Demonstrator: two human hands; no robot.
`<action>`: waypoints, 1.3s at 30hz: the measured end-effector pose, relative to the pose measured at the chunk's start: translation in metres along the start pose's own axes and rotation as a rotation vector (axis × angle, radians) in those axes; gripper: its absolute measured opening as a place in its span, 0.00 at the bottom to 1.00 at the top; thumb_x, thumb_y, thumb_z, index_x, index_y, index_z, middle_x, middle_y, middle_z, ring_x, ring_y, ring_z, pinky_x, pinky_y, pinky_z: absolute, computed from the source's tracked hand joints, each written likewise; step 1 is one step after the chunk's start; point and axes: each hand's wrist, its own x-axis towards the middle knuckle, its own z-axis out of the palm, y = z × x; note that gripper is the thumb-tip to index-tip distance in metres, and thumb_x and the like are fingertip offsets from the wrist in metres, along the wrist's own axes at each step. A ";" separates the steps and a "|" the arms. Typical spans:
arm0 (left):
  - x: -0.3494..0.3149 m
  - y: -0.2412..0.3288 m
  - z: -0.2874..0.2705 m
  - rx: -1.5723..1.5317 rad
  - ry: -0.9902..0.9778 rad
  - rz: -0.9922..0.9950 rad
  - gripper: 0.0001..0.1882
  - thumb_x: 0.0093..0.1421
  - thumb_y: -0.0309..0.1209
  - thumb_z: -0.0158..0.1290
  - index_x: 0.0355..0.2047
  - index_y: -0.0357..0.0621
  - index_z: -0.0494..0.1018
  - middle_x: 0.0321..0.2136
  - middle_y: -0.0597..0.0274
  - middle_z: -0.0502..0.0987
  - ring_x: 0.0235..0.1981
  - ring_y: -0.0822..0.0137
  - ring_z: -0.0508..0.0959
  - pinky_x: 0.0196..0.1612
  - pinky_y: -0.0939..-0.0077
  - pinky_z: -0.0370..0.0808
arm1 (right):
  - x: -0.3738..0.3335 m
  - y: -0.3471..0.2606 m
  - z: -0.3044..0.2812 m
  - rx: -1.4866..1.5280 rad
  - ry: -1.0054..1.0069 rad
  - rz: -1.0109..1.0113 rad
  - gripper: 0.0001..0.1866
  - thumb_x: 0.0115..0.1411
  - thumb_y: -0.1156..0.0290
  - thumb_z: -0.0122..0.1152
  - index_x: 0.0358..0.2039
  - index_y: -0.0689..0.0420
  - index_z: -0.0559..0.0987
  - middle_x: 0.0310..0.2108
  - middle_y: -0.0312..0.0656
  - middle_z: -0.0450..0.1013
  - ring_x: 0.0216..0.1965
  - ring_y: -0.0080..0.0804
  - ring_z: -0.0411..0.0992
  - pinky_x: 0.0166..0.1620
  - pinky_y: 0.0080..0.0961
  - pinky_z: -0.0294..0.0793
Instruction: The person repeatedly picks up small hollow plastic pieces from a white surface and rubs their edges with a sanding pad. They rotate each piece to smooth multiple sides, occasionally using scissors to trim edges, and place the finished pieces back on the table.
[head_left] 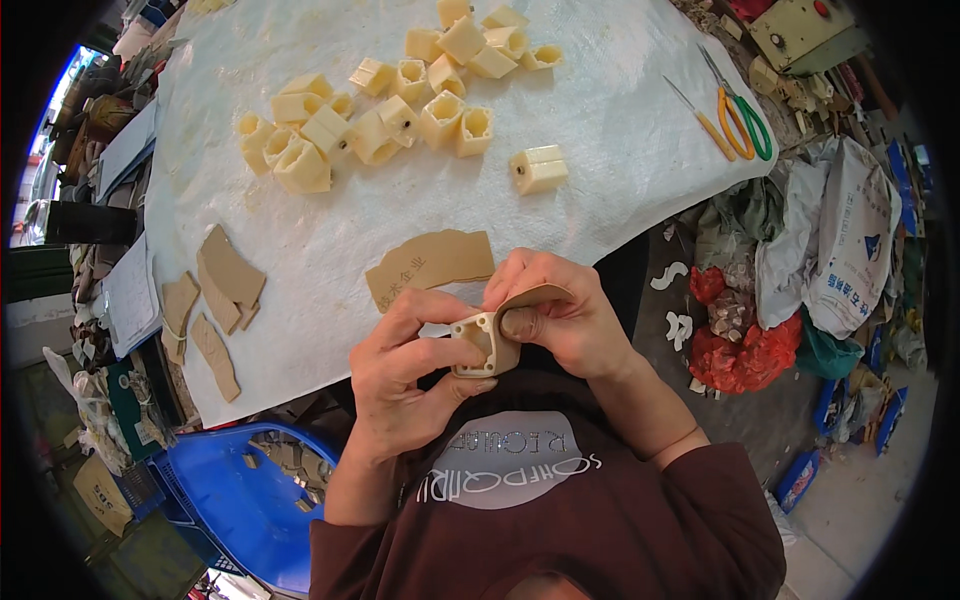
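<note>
The cream block [507, 355] is hollow and boxy, its pale rim bearing small corner holes. Its open end faces up and leftward; foreshortening obscures the long axis. The left hand [410, 365] pinches it near the bench's [610, 215] near edge; the right hand [570, 325] pinches a curled brown sheet [540, 294] against its rim.

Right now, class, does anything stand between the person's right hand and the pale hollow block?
Yes: the bent brown sheet pinched in the right hand, at the right rim of the block. Nothing else visible intervenes; the left hand grips the block.
</note>
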 end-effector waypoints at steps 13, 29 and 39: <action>-0.005 -0.004 0.036 -0.079 0.374 -0.276 0.30 0.44 0.16 0.60 0.47 0.35 0.60 0.39 0.57 0.68 0.43 0.66 0.72 0.46 0.74 0.70 | 0.002 0.012 0.011 -0.164 0.250 -0.236 0.06 0.50 0.80 0.61 0.29 0.60 0.74 0.27 0.36 0.68 0.27 0.19 0.66 0.30 0.15 0.67; -0.005 -0.004 0.007 -0.112 0.038 -0.178 0.21 0.39 0.21 0.64 0.36 0.38 0.72 0.32 0.61 0.73 0.33 0.69 0.73 0.30 0.79 0.69 | -0.003 -0.006 0.010 0.050 0.101 0.074 0.10 0.55 0.71 0.60 0.27 0.61 0.70 0.29 0.43 0.70 0.27 0.19 0.66 0.31 0.17 0.68; -0.001 0.004 0.042 -0.126 0.407 -0.333 0.28 0.42 0.20 0.62 0.46 0.37 0.65 0.38 0.60 0.66 0.37 0.68 0.71 0.42 0.77 0.69 | 0.003 0.004 0.023 -0.074 0.260 -0.247 0.05 0.53 0.81 0.58 0.29 0.62 0.71 0.27 0.38 0.68 0.29 0.19 0.67 0.32 0.14 0.69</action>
